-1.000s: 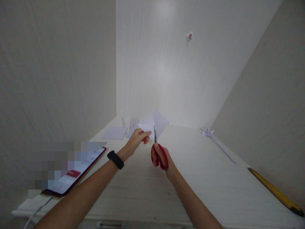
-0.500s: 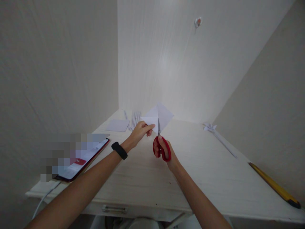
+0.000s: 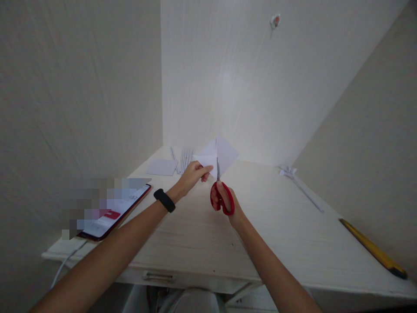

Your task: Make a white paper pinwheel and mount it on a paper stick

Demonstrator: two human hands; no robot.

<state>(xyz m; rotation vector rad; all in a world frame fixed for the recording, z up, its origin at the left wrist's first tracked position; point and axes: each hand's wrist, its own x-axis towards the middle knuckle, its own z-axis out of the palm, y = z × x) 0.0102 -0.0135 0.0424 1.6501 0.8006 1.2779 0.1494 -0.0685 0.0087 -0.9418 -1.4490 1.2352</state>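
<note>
Since the earlier frames both hands and the paper have risen a little in the view, and the scissors blades reach further into the sheet; the desk's front edge with its drawer handle now shows lower down. The left hand [image 3: 193, 173] pinches the folded white paper [image 3: 217, 153] at its left corner, thumb and fingers closed on it, with a black wristband [image 3: 164, 200] on the wrist. The right hand [image 3: 224, 201] is closed through the red handles of the scissors [image 3: 221, 195], and the blades point up, toward 12 o'clock, into the lower edge of the paper. The paper is held in the air above the desk, at about 1 o'clock from the left hand and at 12 o'clock from the right hand, touching both the left fingers and the blades. On the white desk [image 3: 280, 234], at 10 o'clock from the hands, lie a flat paper piece [image 3: 161, 167] and some thin paper strips [image 3: 184, 158] just beside it. At 8 o'clock lies a phone [image 3: 114, 213] with a lit screen. At 2 o'clock lies a small folded paper flower [image 3: 288, 171] on a long stem, and far at 4 o'clock a yellow ruler [image 3: 371, 248] near the wall.
</note>
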